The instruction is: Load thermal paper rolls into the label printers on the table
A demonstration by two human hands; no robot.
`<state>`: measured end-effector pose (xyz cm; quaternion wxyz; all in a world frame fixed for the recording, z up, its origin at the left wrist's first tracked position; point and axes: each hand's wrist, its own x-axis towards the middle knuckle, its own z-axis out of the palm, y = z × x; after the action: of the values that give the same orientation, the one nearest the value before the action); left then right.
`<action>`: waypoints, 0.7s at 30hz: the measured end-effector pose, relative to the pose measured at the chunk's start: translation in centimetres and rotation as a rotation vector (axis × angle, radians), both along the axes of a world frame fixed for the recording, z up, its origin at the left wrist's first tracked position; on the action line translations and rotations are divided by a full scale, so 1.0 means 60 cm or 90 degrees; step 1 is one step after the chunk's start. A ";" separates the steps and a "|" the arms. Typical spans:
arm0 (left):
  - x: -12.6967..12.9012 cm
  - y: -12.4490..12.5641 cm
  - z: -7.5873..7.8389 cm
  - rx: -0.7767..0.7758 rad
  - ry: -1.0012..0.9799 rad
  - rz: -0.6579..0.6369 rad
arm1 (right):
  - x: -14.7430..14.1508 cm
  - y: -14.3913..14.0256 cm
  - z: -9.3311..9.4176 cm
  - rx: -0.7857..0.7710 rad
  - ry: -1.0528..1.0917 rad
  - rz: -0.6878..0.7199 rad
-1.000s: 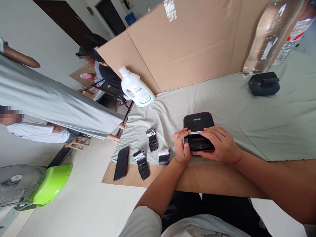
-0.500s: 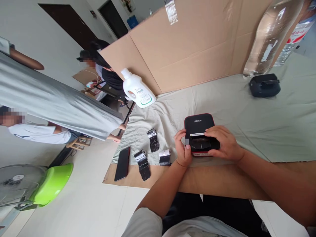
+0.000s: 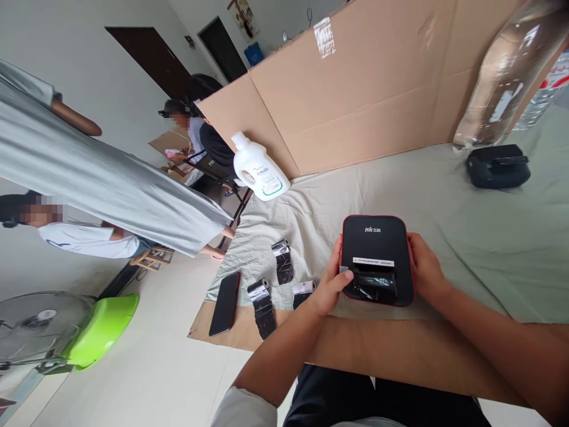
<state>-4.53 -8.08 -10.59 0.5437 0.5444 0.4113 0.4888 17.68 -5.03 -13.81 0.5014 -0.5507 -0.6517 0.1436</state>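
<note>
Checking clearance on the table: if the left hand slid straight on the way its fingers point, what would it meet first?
The left hand points up-right and already touches the black printer, so it would meet that.

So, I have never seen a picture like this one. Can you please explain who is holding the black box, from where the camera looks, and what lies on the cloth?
There is no machine here. A person wears a camera on the head, so it looks down at that person's own two bare hands. The left hand and the right hand grip the sides of a small black printer with a red edge. It rests on a pale green cloth. To its left lie three rolls in dark wrapping and a phone. Further back are a white bottle, a cardboard wall, a dark pouch and a clear plastic bottle. Other people sit at the far left.
</note>
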 end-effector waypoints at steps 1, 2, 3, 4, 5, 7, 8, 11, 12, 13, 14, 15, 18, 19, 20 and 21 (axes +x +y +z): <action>-0.009 0.010 0.010 -0.034 -0.045 -0.012 | -0.004 -0.006 0.004 0.007 -0.010 0.022; -0.020 0.026 0.019 -0.075 -0.093 -0.017 | -0.007 -0.010 0.007 0.012 -0.026 0.059; -0.033 0.046 0.028 -0.117 -0.134 -0.012 | -0.011 -0.014 0.008 0.016 -0.045 0.102; -0.048 0.071 0.037 -0.150 -0.161 0.009 | -0.013 -0.015 0.008 0.016 -0.066 0.145; -0.066 0.101 0.045 -0.179 -0.179 0.034 | -0.015 -0.016 0.006 0.012 -0.086 0.178; -0.107 0.170 0.060 -0.193 -0.217 0.115 | -0.018 -0.012 -0.002 0.001 -0.122 0.202; -0.128 0.206 0.067 -0.180 -0.239 0.165 | -0.019 -0.010 -0.007 -0.003 -0.136 0.200; -0.189 0.308 0.083 -0.150 -0.271 0.318 | -0.020 -0.002 -0.019 0.007 -0.184 0.218; -0.207 0.336 0.086 -0.156 -0.267 0.363 | -0.021 -0.001 -0.021 0.013 -0.202 0.234; -0.223 0.359 0.089 -0.168 -0.258 0.400 | -0.021 0.000 -0.022 0.017 -0.219 0.250; -0.236 0.378 0.090 -0.183 -0.243 0.430 | -0.021 0.000 -0.023 0.017 -0.234 0.264; -0.247 0.393 0.091 -0.197 -0.226 0.452 | -0.021 -0.001 -0.022 0.015 -0.247 0.275; -0.270 0.416 0.088 -0.226 -0.174 0.476 | -0.019 -0.003 -0.020 0.000 -0.266 0.288; -0.276 0.419 0.086 -0.233 -0.156 0.488 | -0.018 -0.003 -0.020 -0.004 -0.269 0.290; -0.280 0.419 0.085 -0.239 -0.138 0.509 | -0.017 -0.004 -0.020 -0.008 -0.272 0.293; -0.285 0.418 0.083 -0.245 -0.121 0.536 | -0.017 -0.004 -0.020 -0.010 -0.274 0.294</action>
<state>-21.61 16.99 -5.58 0.4246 0.1727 0.6275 0.6294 16.66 -5.24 -15.04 0.3013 -0.4097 -0.8497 0.1390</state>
